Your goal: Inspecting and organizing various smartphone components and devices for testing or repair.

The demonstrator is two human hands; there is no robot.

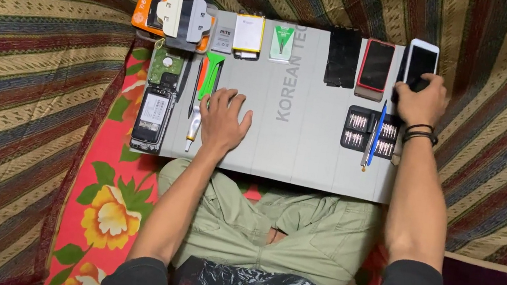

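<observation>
My left hand (224,120) lies flat, fingers spread, on the grey work mat (296,149), just right of a white and orange screwdriver (192,128) and a green pry tool (211,74). My right hand (420,102) reaches to the mat's far right corner and grips the lower end of a white phone (421,59). Beside it lies a red-framed phone (377,66) and a black screen panel (342,57). A black bit set tray (369,131) with a blue pen-like tool (376,133) across it lies below my right hand.
An opened phone with its back off (152,117) and a green circuit board (165,65) lie at the mat's left edge. Along the far edge sit an orange package (175,15), a yellow battery (248,33) and a small green-marked packet (282,41). Striped fabric surrounds everything.
</observation>
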